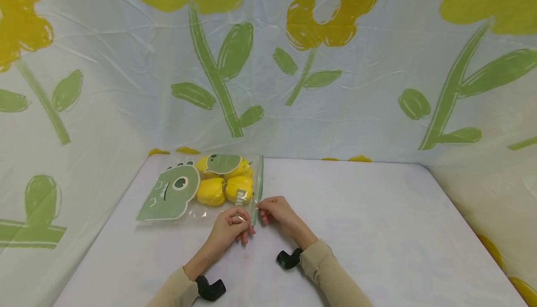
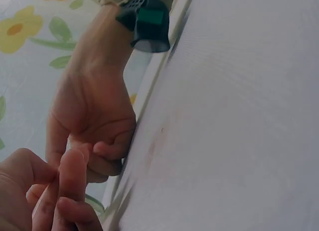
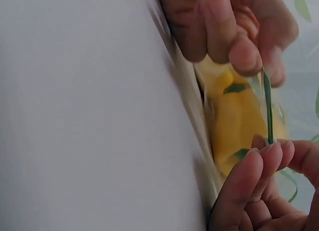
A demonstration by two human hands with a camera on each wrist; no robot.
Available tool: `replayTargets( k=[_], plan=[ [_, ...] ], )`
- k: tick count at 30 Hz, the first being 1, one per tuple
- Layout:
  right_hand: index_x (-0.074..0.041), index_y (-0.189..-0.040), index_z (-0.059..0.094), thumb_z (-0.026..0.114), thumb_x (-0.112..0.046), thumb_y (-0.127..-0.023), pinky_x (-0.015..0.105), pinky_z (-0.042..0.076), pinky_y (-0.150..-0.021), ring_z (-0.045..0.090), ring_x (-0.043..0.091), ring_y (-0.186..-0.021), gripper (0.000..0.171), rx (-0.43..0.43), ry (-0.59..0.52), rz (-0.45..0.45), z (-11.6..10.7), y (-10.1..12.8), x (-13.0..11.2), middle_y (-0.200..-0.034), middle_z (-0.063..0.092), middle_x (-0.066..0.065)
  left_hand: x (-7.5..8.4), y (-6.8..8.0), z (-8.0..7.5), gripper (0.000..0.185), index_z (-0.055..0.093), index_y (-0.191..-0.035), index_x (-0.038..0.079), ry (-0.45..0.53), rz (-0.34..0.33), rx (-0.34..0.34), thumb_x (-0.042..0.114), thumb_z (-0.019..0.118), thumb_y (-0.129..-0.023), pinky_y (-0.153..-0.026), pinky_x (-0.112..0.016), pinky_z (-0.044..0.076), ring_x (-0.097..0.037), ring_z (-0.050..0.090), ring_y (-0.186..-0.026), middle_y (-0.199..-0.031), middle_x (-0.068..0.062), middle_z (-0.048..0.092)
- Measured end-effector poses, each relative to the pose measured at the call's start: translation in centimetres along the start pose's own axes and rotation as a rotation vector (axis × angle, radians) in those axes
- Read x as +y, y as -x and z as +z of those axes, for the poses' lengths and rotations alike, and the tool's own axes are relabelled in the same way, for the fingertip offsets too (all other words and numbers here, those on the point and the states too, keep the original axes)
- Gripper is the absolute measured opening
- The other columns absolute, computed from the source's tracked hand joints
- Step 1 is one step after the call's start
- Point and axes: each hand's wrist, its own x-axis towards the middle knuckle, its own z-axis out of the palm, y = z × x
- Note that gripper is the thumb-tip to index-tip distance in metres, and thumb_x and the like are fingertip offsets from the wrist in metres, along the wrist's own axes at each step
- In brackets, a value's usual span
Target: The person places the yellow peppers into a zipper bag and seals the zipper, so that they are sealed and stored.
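Note:
A clear zip bag (image 1: 184,216) with a green cartoon monster print lies flat on the table, holding several yellow bell peppers (image 1: 211,191). Along its right side runs a green zip strip (image 3: 268,99). My left hand (image 1: 235,225) pinches the near end of this strip between thumb and fingers. A little farther up the strip, my right hand (image 1: 280,214) pinches a small white slider (image 3: 270,140), mostly covered by the fingertips. In the left wrist view, both hands are close together and the bag is hidden behind them.
The white table (image 1: 377,232) stretches out to the right of the hands. A floral cloth (image 1: 335,120) hangs behind the table and at both sides. Black wrist cameras (image 1: 211,289) sit at both sleeve cuffs, low over the table.

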Motion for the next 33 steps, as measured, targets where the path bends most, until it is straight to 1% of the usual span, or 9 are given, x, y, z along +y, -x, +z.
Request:
replayTargets(
  k=[3, 6, 9, 12, 14, 18, 25, 29, 33],
  plan=[
    [-0.002, -0.074, 0.060, 0.059, -0.011, -0.093, 0.023, 0.044, -0.054, 0.049, 0.010, -0.052, 0.020, 0.057, -0.030, 0.000, -0.2, -1.0, -0.2, -0.061, 0.052, 0.000, -0.1, 0.3, 0.2, 0.007, 0.056, -0.095, 0.000, -0.009, 0.018, 0.013, 0.000, 0.063, -0.091, -0.051, -0.023, 0.041, -0.019, 0.060, -0.053, -0.078, -0.015, 0.071],
    [0.002, -0.083, 0.062, 0.058, -0.013, -0.095, 0.023, 0.046, -0.054, 0.050, 0.011, -0.053, 0.020, 0.137, -0.066, -0.022, -0.5, -1.8, -0.2, -0.064, 0.052, 0.001, -0.2, 0.4, 0.5, 0.007, 0.056, -0.094, 0.001, -0.003, 0.042, -0.001, 0.001, 0.062, -0.092, -0.053, -0.023, 0.043, -0.020, 0.062, -0.057, -0.080, -0.015, 0.072],
    [0.008, -0.088, 0.061, 0.056, -0.011, -0.096, 0.024, 0.046, -0.054, 0.050, 0.011, -0.053, 0.021, 0.154, -0.068, -0.049, -0.6, -1.8, -0.1, -0.064, 0.052, 0.002, -0.4, 0.3, 0.7, 0.010, 0.052, -0.099, 0.002, 0.012, 0.058, -0.022, 0.000, 0.059, -0.094, -0.054, -0.024, 0.045, -0.020, 0.063, -0.060, -0.082, -0.015, 0.072],
    [0.008, -0.086, 0.061, 0.057, -0.007, -0.094, 0.024, 0.046, -0.055, 0.050, 0.011, -0.054, 0.018, 0.102, -0.046, -0.067, -0.6, -1.4, 0.0, -0.063, 0.051, 0.002, -0.5, 0.2, 0.8, 0.020, 0.046, -0.112, 0.003, 0.013, 0.086, -0.035, -0.001, 0.058, -0.095, -0.054, -0.024, 0.046, -0.019, 0.062, -0.059, -0.084, -0.018, 0.071],
    [0.005, -0.080, 0.061, 0.058, -0.008, -0.092, 0.024, 0.045, -0.056, 0.049, 0.011, -0.054, 0.017, 0.054, -0.020, -0.072, -0.6, -1.2, 0.0, -0.061, 0.051, 0.003, -0.4, 0.1, 0.8, 0.030, 0.043, -0.121, 0.004, 0.017, 0.103, -0.045, 0.000, 0.058, -0.095, -0.053, -0.024, 0.047, -0.019, 0.063, -0.058, -0.086, -0.023, 0.070],
    [0.000, -0.074, 0.060, 0.058, -0.011, -0.090, 0.023, 0.045, -0.056, 0.050, 0.011, -0.053, 0.020, -0.035, 0.016, -0.071, -0.7, -0.9, 0.2, -0.059, 0.052, 0.002, -0.4, 0.0, 0.7, 0.041, 0.043, -0.131, 0.004, 0.011, 0.124, -0.056, 0.000, 0.060, -0.095, -0.054, -0.025, 0.049, -0.020, 0.063, -0.058, -0.092, -0.030, 0.068],
    [-0.001, -0.075, 0.064, 0.059, -0.011, -0.092, 0.023, 0.047, -0.056, 0.053, 0.010, -0.054, 0.020, -0.155, 0.051, -0.040, -1.0, -0.6, 0.3, -0.062, 0.059, 0.001, -0.7, 0.0, 0.4, 0.026, 0.054, -0.120, -0.002, 0.005, 0.193, -0.072, 0.000, 0.059, -0.094, -0.057, -0.028, 0.052, -0.028, 0.068, -0.066, -0.087, -0.033, 0.064],
    [0.001, -0.076, 0.064, 0.060, -0.011, -0.093, 0.023, 0.046, -0.055, 0.053, 0.010, -0.053, 0.021, -0.208, 0.088, -0.039, -1.1, -0.4, 0.4, -0.064, 0.062, 0.003, -0.6, 0.0, 0.5, 0.020, 0.059, -0.112, -0.002, -0.038, 0.158, -0.025, 0.006, 0.064, -0.094, -0.060, -0.028, 0.052, -0.027, 0.069, -0.066, -0.083, -0.028, 0.067],
    [-0.002, -0.073, 0.063, 0.061, -0.013, -0.093, 0.023, 0.044, -0.053, 0.053, 0.010, -0.051, 0.024, -0.165, 0.072, -0.027, -0.8, -0.5, 0.5, -0.060, 0.060, 0.002, -0.4, 0.1, 0.4, 0.017, 0.062, -0.107, -0.002, -0.058, 0.116, 0.010, 0.006, 0.067, -0.093, -0.060, -0.026, 0.052, -0.024, 0.069, -0.065, -0.088, -0.025, 0.070]
  ],
)
